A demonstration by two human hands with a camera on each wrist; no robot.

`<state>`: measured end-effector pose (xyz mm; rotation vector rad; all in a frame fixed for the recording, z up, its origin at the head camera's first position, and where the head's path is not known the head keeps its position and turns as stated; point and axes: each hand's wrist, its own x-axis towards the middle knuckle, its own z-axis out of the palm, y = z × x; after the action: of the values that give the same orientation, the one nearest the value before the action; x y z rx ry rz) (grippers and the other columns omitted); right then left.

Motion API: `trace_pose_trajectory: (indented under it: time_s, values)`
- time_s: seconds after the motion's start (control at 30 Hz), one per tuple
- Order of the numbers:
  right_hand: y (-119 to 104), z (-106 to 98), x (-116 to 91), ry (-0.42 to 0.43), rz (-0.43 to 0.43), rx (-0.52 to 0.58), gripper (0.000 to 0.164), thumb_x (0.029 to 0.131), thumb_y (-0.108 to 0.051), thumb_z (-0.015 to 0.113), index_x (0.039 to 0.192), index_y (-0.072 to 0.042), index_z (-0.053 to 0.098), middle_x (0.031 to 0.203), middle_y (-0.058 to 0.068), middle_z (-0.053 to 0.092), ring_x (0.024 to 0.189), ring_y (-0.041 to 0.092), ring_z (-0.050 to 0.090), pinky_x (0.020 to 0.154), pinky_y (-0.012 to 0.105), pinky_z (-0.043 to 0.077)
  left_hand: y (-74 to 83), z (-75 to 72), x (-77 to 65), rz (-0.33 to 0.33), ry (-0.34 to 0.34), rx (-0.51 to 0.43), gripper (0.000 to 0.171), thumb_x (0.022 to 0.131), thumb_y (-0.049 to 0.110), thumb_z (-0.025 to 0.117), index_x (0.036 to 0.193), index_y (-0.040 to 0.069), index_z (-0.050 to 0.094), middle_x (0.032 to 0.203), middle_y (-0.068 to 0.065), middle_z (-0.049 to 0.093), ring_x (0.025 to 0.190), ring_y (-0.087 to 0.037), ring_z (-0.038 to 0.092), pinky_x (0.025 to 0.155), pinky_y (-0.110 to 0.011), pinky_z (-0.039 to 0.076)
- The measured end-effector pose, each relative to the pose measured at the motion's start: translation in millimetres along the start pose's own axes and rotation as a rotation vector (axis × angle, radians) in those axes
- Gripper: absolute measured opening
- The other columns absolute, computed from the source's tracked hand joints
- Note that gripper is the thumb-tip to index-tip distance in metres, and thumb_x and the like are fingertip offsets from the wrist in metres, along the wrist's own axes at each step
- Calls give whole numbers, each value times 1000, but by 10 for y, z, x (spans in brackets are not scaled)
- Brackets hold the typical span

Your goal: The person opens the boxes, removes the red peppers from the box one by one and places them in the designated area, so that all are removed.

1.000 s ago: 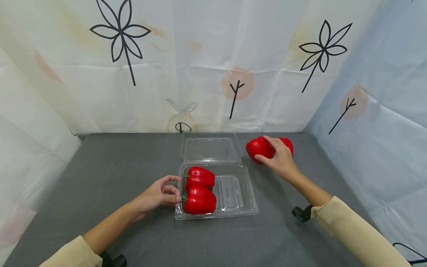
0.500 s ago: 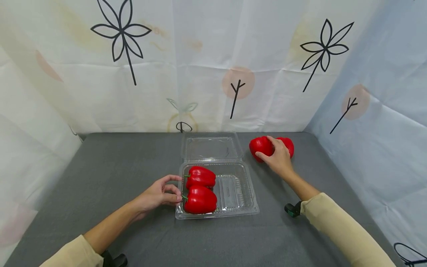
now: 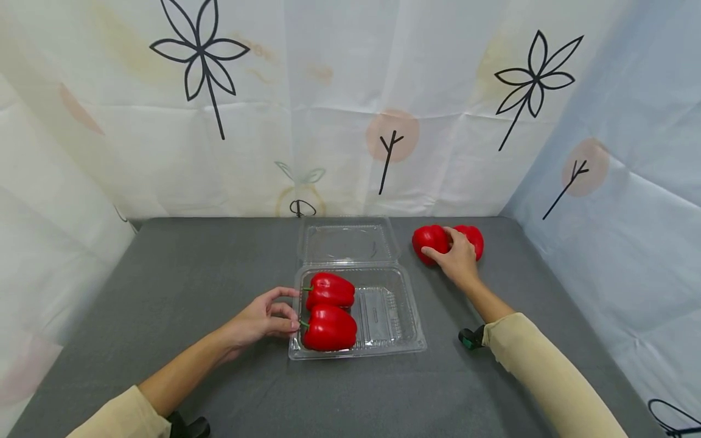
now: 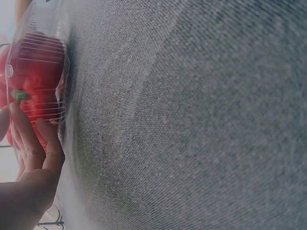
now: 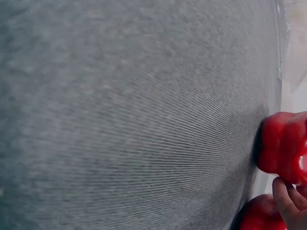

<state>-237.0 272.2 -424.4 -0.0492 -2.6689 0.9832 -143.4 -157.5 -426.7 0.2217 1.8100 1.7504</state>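
Sleeves: beige left sleeve (image 3: pixel 123 417) and right sleeve (image 3: pixel 547 371) ran off the lower edge; the black left wrist device (image 3: pixel 188 427) was also cut off there.
Left hand: this hand (image 3: pixel 268 316) rested at the left side of the clear container (image 3: pixel 378 316), fingers loosely bent and apart, clasping nothing; its thumb was cropped in the left wrist view.
Boxed peppers: front pepper (image 3: pixel 330 328) and back pepper (image 3: pixel 330 290) lay side by side in the container's left half, stems left; seen through ribbed plastic from the left wrist, their outlines blurred.
Lid: clear lid (image 3: pixel 347 243) lay folded back behind the container, its outline faint.
Right hand: this hand (image 3: pixel 459 255) gripped the held pepper (image 3: pixel 429 242), right of the lid; fingers hid part of it. Contact with the grey table (image 3: pixel 219 261) could not be confirmed.
Outer pepper: mostly masked by the right hand, the outer pepper (image 3: pixel 472 238) sat just right of the held one.
Backdrop: printed cloth (image 3: pixel 328 91), top flower cropped.
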Motion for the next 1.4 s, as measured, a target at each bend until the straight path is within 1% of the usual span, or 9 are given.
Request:
trace_pose_trajectory:
  time_s: [0.1, 0.3, 0.57, 0.8, 0.93, 1.1, 1.27, 1.33, 1.4]
  values:
    - [25, -4, 16, -8, 8, -26, 70, 87, -28, 77, 141, 4, 47, 134, 26, 55, 123, 43, 48, 98, 63, 42, 4, 1, 5, 3, -1, 0, 65, 92, 11, 70, 143, 0, 32, 93, -8, 67, 83, -22, 67, 86, -36, 57]
    - [25, -19, 6, -46, 1, -54, 72, 87, -28, 76, 143, 5, 44, 136, 28, 53, 123, 45, 47, 98, 64, 42, 7, -5, 0, 2, 0, 6, 66, 92, 11, 70, 144, 0, 31, 93, -8, 67, 83, -23, 67, 86, -37, 57]
    - [20, -14, 9, -45, -8, -50, 71, 89, -27, 75, 144, 5, 44, 137, 28, 52, 124, 45, 47, 98, 65, 42, 12, -5, 4, -14, 11, 4, 67, 92, 12, 70, 144, 1, 31, 94, -8, 67, 84, -22, 67, 86, -36, 57]
    - [31, -37, 17, -66, -23, -83, 72, 89, -29, 75, 144, 5, 43, 139, 29, 51, 124, 46, 46, 98, 65, 42, -1, -3, 3, -2, 0, 3, 67, 92, 11, 70, 144, 0, 31, 93, -8, 66, 83, -22, 67, 85, -36, 57]
    - [12, -88, 3, -76, -42, -99, 73, 89, -29, 75, 144, 6, 43, 137, 29, 51, 119, 45, 51, 96, 63, 46, -8, 8, 12, 4, -5, -1, 67, 91, 11, 71, 144, 0, 31, 93, -8, 66, 83, -21, 67, 85, -36, 57]
    - [-75, -172, -48, -80, -61, -115, 73, 87, -31, 76, 143, 4, 45, 134, 26, 53, 105, 41, 59, 89, 58, 51, -2, 1, 4, 3, -4, 2, 68, 91, 12, 71, 145, 0, 31, 94, -9, 67, 83, -22, 67, 86, -36, 57]
    - [-250, -228, -119, -73, -95, -178, 72, 85, -34, 77, 141, 0, 48, 131, 24, 53, 114, 40, 53, 89, 61, 50, 3, -6, 2, -2, -7, 7, 67, 91, 13, 71, 144, 1, 32, 95, -9, 67, 84, -23, 67, 86, -36, 57]
    - [-339, -237, -143, -83, -115, -195, 73, 84, -35, 77, 141, -1, 48, 133, 24, 53, 119, 41, 50, 91, 64, 48, 4, -7, 5, -3, -8, 6, 66, 91, 13, 71, 144, 1, 32, 95, -9, 67, 84, -23, 67, 87, -37, 57]
    - [-423, -233, -165, -107, -133, -196, 74, 83, -36, 77, 142, -2, 48, 134, 24, 52, 119, 41, 50, 92, 65, 47, 5, -8, 3, -5, -5, 7, 66, 91, 13, 71, 144, 1, 33, 94, -9, 67, 84, -23, 67, 86, -36, 57]
